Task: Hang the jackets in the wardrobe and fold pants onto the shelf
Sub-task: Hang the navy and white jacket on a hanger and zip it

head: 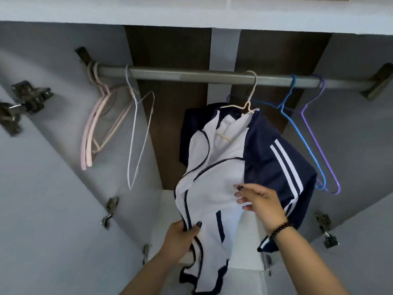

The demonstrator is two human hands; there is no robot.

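Wardrobe interior, gray walls, rail [212, 76] across top. L hand [180, 237] pinches zip edge of jacket [214, 179] low down. R hand [258, 199] fingers spread, touching white front panel. Jacket already on cream hanger [247, 103], hooked on rail w/ blue hanger [297, 124] & purple hanger [323, 133] beside, pink hangers [93, 133] far left. Step: hanging, prob. straightening front. Next: let go, fetch next garment.

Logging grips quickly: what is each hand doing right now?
Left hand: grips the jacket by its front edge.
Right hand: open, fingers resting on the jacket's white front.
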